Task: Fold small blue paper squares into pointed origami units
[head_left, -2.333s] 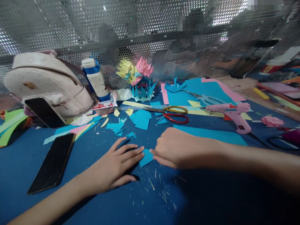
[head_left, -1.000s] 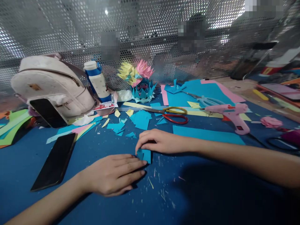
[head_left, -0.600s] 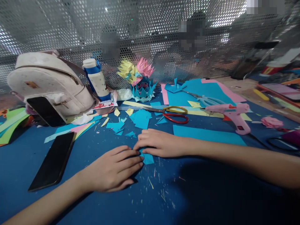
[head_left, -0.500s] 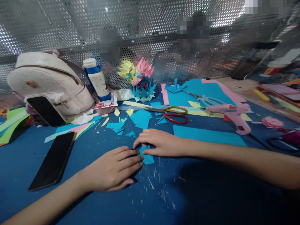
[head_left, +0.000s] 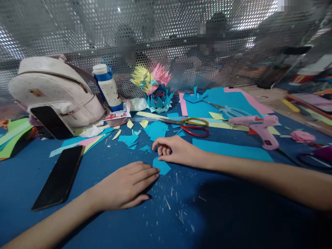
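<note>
Saw left hand (head_left: 129, 186) open, palm down over the blue table (head_left: 116, 235), with fingers extended and fingertips at the near-left edge of a small blue paper piece (head_left: 163, 167). Found that piece flat on the table, between both hands. Saw right hand (head_left: 176, 150) at the far side of it, loosely curled, with forefinger lifted clear of thumb. Had thumb tip at paper's far edge; couldn't tell contact from hover. Spotted blue scraps (head_left: 157, 129) just past right hand, with scissors (head_left: 181, 122) right beside. Noted blue strip (head_left: 228, 150) beyond right forearm (head_left: 249, 166), pink glue gun (head_left: 246, 120) farther back. Logged black phone (head_left: 58, 178) flat, left of left hand; second phone (head_left: 52, 122) leaning on pale backpack (head_left: 54, 86). Saw bottle (head_left: 107, 88) upright beside backpack, plus yellow flower (head_left: 142, 79), pink flower (head_left: 161, 74) and blue flower (head_left: 159, 100), all folded paper, grouped before a perforated panel (head_left: 171, 41).
</note>
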Available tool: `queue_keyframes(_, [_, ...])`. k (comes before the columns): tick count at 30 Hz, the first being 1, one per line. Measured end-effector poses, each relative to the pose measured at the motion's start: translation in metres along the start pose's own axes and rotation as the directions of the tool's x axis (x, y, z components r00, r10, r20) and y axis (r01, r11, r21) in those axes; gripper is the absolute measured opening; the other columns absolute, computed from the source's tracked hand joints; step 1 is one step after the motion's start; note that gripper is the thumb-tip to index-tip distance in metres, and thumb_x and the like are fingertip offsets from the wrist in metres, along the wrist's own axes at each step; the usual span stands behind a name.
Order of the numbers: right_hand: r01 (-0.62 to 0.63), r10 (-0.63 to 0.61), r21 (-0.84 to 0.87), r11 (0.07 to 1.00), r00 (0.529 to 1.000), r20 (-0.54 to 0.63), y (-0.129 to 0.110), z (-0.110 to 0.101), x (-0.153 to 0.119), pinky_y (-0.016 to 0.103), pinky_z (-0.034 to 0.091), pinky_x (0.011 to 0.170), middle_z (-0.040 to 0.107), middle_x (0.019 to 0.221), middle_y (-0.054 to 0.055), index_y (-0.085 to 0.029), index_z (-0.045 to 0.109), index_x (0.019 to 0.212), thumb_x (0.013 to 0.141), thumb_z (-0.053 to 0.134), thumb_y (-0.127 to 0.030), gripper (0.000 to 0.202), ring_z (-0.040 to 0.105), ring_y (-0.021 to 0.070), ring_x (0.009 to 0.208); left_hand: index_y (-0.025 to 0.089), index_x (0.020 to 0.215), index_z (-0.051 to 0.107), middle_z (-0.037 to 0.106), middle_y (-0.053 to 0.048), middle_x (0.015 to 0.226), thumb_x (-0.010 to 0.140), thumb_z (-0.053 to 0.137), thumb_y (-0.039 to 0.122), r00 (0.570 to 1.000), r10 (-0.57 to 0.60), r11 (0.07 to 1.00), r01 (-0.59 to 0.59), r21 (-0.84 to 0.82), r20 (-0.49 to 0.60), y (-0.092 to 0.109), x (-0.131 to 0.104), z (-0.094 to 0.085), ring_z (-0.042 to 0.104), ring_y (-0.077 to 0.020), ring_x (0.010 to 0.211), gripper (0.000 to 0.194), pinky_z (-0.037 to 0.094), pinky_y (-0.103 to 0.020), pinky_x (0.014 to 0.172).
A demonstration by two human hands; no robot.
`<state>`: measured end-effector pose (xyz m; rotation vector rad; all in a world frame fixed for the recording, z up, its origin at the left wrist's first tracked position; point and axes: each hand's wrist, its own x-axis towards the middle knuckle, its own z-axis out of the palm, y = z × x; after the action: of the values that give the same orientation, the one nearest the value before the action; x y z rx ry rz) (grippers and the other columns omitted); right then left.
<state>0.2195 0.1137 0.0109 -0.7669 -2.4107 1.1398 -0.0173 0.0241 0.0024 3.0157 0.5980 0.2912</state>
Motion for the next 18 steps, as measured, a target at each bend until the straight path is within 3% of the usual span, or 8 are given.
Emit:
queue_keyframes(10, [0.099, -0.092, -0.153, 0.983, 0.994, 0.054, -0.007, -0.005, -0.003, 0.021, 0.045, 0.064, 0.068, 0.077, 0.000, -0.015, 0.070, 0.080, 0.078, 0.072, -0.012, 0.004, 0.061, 0.0101, 0.070, 0.013, 0.142, 0.045, 0.054, -0.017, 0.137, 0.105, 0.035, 0.038, 0.995, -0.104, 0.994, 0.104, -0.032, 0.009, 0.000, 0.001, -0.001, 0.050, -0.0300, 0.125, 0.045, 0.039, -0.052, 0.109])
queue_keyframes(18, [0.194, -0.193, 0.011, 0.981, 0.965, 0.177, 0.003, -0.014, 0.004, 0.025, 0.051, 0.072, 0.071, 0.087, 0.004, -0.015, 0.075, 0.085, 0.086, 0.068, -0.023, 0.011, 0.066, 0.0125, 0.077, 0.017, 0.141, 0.047, 0.052, -0.016, 0.135, 0.105, 0.035, 0.040, 0.989, -0.145, 0.989, 0.145, -0.024, 0.007, 0.000, -0.001, 0.000, 0.049, -0.0315, 0.124, 0.044, 0.039, -0.056, 0.107])
